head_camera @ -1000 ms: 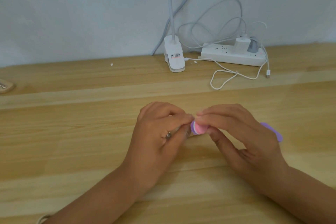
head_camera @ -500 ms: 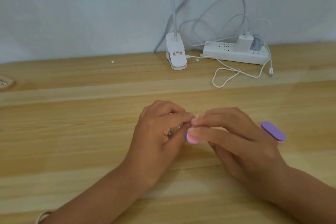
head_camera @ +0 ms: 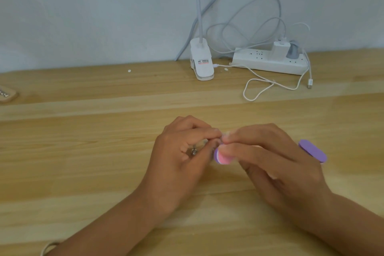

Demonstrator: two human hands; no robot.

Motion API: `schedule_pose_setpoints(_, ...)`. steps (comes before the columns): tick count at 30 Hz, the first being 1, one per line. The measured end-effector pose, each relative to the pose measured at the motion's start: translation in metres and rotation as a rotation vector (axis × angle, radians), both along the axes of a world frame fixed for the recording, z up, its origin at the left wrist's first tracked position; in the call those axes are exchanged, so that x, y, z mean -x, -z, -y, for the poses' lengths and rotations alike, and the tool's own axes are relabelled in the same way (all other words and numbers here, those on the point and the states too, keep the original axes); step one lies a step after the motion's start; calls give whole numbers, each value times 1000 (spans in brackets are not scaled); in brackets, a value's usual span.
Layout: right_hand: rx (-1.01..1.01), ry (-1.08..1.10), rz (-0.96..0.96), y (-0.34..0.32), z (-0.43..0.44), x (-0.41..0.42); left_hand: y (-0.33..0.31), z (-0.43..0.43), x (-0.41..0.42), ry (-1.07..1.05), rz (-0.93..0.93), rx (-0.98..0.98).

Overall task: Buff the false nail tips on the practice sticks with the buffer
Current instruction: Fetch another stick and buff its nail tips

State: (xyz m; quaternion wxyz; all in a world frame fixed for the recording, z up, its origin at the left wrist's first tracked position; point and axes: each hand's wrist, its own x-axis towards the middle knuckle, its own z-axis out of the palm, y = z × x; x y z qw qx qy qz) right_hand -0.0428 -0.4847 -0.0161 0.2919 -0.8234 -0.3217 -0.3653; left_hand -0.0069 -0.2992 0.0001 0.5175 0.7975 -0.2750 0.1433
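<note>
Lowered since earlier, buffer [head_camera: 224, 159] is pinched by right hand [head_camera: 276, 164] (clip [head_camera: 202, 66] label illegible).

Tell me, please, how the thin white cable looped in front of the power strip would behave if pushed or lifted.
The white cable would probably be floppy, since it lies in a slack loop. It looks thin, so likely light. Pushed, it would likely bend and slide rather than roll.
</note>
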Motion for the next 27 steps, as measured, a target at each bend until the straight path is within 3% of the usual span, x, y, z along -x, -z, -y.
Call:
schedule_pose_setpoints(4, -22, 72, -13, -3, 7, -3, -1, 0, 1, 9, -59, 52)
schedule_pose_setpoints(22, -25, 19, 45, -1, -6, 5, -2, 1, 5, 57, -107, 156)
schedule_pose_setpoints(27, -114, 146, -4, -4, 5, -2, -1, -1, 3, 84, -186, 226)
